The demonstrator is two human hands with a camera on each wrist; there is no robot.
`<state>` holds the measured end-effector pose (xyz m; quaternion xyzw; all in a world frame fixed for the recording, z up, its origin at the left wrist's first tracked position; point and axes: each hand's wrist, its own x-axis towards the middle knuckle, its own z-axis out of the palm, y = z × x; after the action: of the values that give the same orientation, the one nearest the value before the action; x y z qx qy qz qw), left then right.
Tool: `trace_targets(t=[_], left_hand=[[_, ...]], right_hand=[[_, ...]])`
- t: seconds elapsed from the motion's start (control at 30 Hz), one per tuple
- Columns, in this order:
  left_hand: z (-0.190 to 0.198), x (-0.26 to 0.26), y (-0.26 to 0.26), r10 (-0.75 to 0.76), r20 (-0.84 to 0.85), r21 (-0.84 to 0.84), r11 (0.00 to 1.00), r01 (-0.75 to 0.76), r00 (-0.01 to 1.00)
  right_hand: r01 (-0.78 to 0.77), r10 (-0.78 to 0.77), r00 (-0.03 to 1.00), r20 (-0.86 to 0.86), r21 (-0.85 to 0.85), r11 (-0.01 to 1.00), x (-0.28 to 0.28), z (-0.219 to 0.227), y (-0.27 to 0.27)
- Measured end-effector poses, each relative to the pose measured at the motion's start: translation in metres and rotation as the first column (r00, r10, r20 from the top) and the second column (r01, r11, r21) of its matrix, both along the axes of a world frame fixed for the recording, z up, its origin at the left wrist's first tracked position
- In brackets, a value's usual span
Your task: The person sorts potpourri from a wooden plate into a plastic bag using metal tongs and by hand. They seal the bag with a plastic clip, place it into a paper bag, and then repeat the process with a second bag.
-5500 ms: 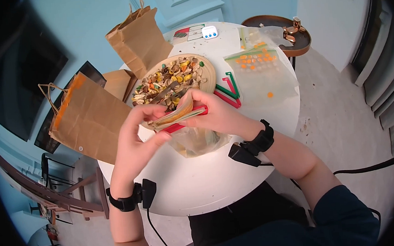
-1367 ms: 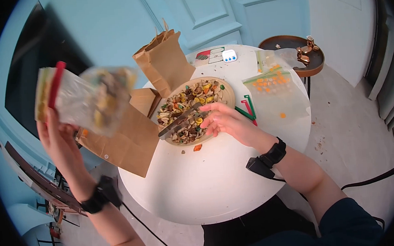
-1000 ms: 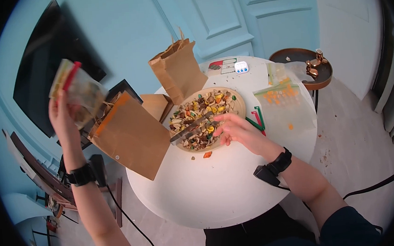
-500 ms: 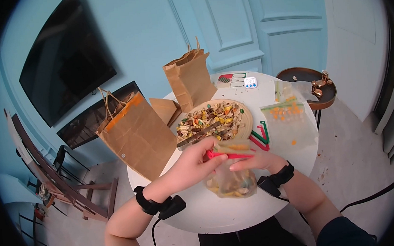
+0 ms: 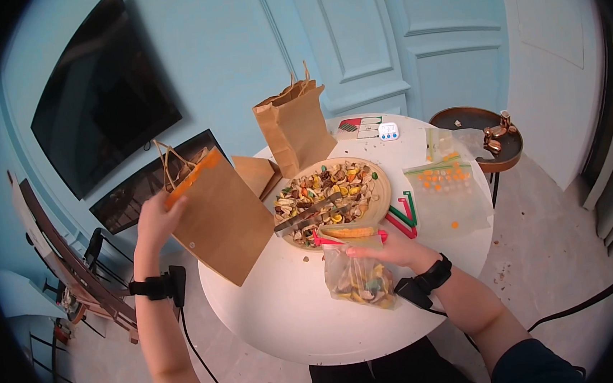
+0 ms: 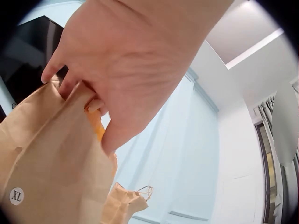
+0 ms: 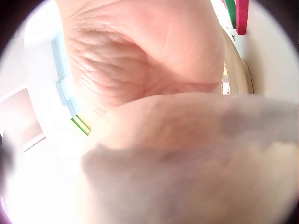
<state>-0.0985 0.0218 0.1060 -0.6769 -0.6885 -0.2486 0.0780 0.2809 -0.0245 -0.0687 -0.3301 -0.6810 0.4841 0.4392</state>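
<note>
My left hand [image 5: 156, 219] grips the top edge of a brown paper bag [image 5: 226, 223] with twisted handles and an orange-marked rim. In the left wrist view, the fingers go over the rim of this bag [image 6: 56, 158], which bears an "XL" sticker, and the thumb lies on its side. Over the front of the table, my right hand [image 5: 397, 248] holds a clear zip bag [image 5: 361, 284] of mixed dried pieces by its upper part. A red sealing clip [image 5: 330, 241] runs across that bag below its top. The zip bag blurs large across the right wrist view.
Behind the zip bag, a round wooden board [image 5: 383, 203] carries mixed dried pieces and metal tongs [image 5: 308, 214]. Red and green clips [image 5: 404, 220] lie right of it, beside a zip bag [image 5: 451, 202] with orange pieces. Another paper bag [image 5: 294, 131] and a timer [image 5: 388, 131] stand behind.
My left hand first swings the clipped zip bag out left, then brings it back to my right hand. Now it has let go and moved left onto the paper bag's rim.
</note>
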Motion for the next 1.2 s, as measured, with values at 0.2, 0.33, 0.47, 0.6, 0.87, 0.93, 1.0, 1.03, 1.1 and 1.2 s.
trace_targets(t=[0.2,0.33,0.47,0.6,0.87,0.93,1.0,1.03,1.1,1.2], left_hand=[[-0.001,0.004,-0.018,-0.324,-0.070,-0.239,0.924,0.300,0.943],[0.022,0.031,-0.064,-0.276,-0.172,-0.206,0.949,0.239,0.946],[0.023,0.044,-0.112,-0.472,-0.302,-0.069,0.877,0.475,0.828],[0.025,0.072,-0.162,-0.599,-0.429,-0.200,0.793,0.575,0.677],[0.019,0.100,-0.208,-0.741,-0.421,-0.246,0.648,0.721,0.522],[0.018,0.105,-0.215,-0.752,-0.445,-0.252,0.627,0.738,0.487],[0.013,0.108,-0.222,-0.787,-0.435,-0.253,0.574,0.779,0.438],[0.012,0.111,-0.223,-0.785,-0.436,-0.244,0.575,0.781,0.441],[0.011,0.115,-0.224,-0.793,-0.447,-0.249,0.555,0.793,0.415],[0.004,0.115,-0.217,-0.846,-0.375,-0.300,0.498,0.814,0.379]], right_hand=[[-0.052,0.034,0.992,-0.118,-0.153,0.987,-0.001,0.005,-0.001],[0.025,-0.078,0.955,-0.285,-0.184,0.983,-0.001,0.004,0.004],[0.112,-0.204,0.891,-0.406,-0.239,0.965,0.003,0.017,-0.002],[0.156,-0.340,0.765,-0.547,-0.355,0.922,0.013,0.027,-0.003],[0.067,-0.203,0.515,-0.833,-0.197,0.978,0.017,0.127,-0.061],[0.247,-0.162,0.579,-0.799,-0.018,0.969,-0.005,0.178,-0.107],[0.094,0.002,0.579,-0.815,0.069,0.993,0.001,0.194,-0.111],[-0.063,0.161,0.548,-0.821,0.152,0.986,0.001,0.203,-0.115],[0.011,0.071,0.551,-0.831,0.093,0.996,-0.013,0.214,-0.128],[0.253,-0.111,0.921,-0.373,0.357,0.899,-0.016,0.216,-0.130]])
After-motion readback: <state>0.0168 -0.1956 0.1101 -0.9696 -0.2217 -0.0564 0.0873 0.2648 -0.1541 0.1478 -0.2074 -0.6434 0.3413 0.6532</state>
